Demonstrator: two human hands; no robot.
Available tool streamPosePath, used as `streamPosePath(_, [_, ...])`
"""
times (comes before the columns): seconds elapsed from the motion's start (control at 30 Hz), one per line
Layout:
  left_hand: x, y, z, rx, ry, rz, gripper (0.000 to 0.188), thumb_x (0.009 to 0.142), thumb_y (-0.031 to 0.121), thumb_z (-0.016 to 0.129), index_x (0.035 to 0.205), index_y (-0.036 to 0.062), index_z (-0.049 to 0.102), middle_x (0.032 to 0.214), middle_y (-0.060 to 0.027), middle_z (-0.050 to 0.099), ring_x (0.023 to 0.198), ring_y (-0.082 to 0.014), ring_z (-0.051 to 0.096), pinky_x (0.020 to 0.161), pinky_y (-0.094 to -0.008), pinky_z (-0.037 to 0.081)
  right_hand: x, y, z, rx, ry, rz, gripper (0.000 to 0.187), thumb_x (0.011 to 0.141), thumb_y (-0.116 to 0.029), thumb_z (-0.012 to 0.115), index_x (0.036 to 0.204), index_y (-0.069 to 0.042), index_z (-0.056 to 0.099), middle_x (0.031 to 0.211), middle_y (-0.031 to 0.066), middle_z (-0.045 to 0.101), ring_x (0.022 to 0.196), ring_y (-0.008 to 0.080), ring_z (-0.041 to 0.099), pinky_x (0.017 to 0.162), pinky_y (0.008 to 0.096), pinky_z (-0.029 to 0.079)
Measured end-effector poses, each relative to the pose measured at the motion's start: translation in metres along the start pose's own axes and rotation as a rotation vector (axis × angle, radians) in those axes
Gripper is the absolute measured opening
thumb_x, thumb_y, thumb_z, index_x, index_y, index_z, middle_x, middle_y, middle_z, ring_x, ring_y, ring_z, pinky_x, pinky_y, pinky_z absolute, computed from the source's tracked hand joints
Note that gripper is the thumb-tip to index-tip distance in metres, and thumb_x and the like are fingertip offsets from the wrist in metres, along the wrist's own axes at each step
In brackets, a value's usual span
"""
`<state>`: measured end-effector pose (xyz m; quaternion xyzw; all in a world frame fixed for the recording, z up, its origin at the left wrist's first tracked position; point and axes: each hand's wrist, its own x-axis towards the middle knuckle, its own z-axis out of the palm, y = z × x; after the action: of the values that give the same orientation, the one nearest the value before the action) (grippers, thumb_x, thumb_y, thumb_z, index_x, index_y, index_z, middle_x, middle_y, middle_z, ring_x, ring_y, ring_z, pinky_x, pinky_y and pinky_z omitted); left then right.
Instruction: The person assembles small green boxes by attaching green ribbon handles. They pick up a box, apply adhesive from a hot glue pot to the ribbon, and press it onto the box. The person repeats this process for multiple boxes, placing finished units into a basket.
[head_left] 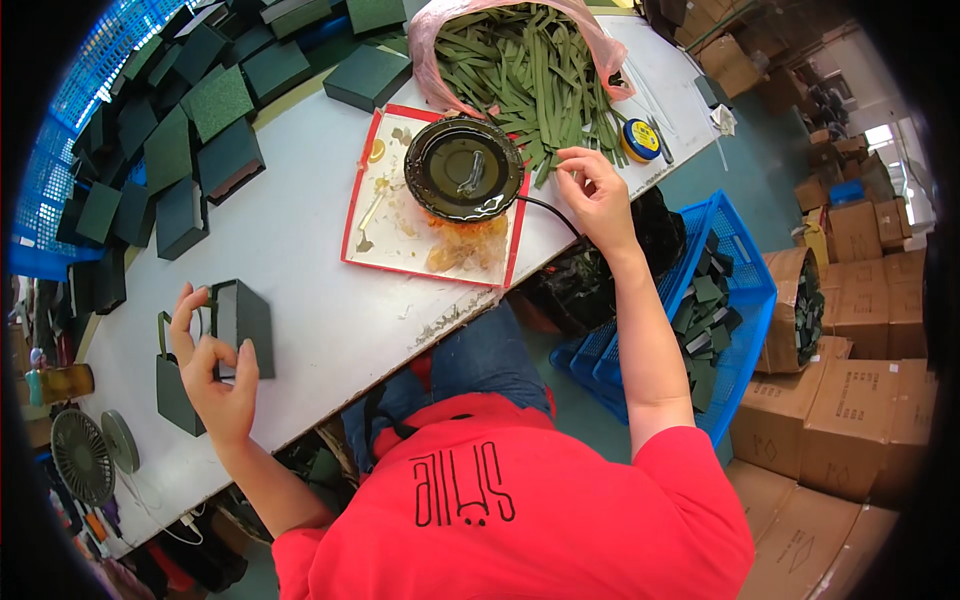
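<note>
My left hand (218, 385) is at the left of the white table with its fingers apart, just over a dark green box. One part is an upright open box shell (245, 330); the other is a smaller box piece (178, 395) with a green ribbon loop (163, 335) rising from it. My fingers partly hide both. My right hand (598, 200) is pinched at the front of a heap of green ribbon strips (520, 60); whether a strip is between the fingertips cannot be made out. The strips spill from a pink plastic bag (432, 60).
A black round pot (464, 170) with a cable stands on a stained red-rimmed tray (365, 190). Dark green boxes (220, 105) crowd the far left. A yellow-blue tin (641, 140) sits by the right edge. Blue crates (745, 300), cartons (850, 410) and a small fan (83, 457) surround the table.
</note>
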<state>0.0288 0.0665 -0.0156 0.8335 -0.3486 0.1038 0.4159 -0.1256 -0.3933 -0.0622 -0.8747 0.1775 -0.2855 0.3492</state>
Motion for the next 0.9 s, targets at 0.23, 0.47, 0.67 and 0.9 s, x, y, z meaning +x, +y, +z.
streamPosePath(0.23, [0.009,0.032,0.025,0.179,-0.393,-0.001,0.025,0.066,0.002,0.074,0.073,0.0043,0.050,0.148,-0.0204,0.049,0.146,-0.0439,0.033,0.120,-0.0554,0.021,-0.011,-0.031,-0.004,0.461,0.303,-0.057,0.013,0.107,-0.015,0.048,0.111,-0.002,0.048,0.094,0.0079,0.063,0.072,0.0121,0.056,0.073,0.0269,0.051])
streamPosePath(0.47, [0.005,0.025,0.024,0.291,-0.576,-0.061,0.072,0.058,0.006,0.084,0.125,0.0099,0.058,0.159,-0.0153,0.035,0.148,-0.0377,0.030,0.122,-0.0511,0.021,-0.063,-0.106,-0.003,0.799,-0.039,0.377,0.024,0.107,-0.014,0.050,0.126,0.001,0.049,0.087,0.0044,0.058,0.063,0.0083,0.049,0.059,0.0226,0.043])
streamPosePath(0.67, [0.011,0.029,0.025,0.323,-0.544,-0.108,0.089,0.054,0.012,0.088,0.137,0.0087,0.054,0.153,-0.0131,0.044,0.142,-0.0331,0.039,0.117,-0.0481,0.026,-0.064,-0.110,0.026,0.931,-0.165,0.668,0.025,0.101,-0.012,0.061,0.116,0.006,0.055,0.089,0.0106,0.066,0.066,0.0130,0.062,0.061,0.0247,0.051])
streamPosePath(0.9, [0.008,0.027,0.030,0.362,-0.443,-0.052,0.091,0.053,0.020,0.091,0.135,0.0065,0.056,0.143,-0.0119,0.054,0.134,-0.0310,0.047,0.107,-0.0476,0.030,-0.057,-0.098,0.040,1.052,-0.135,0.675,0.021,0.098,-0.018,0.068,0.102,0.001,0.060,0.076,0.0024,0.062,0.055,0.0036,0.047,0.049,0.0203,0.035])
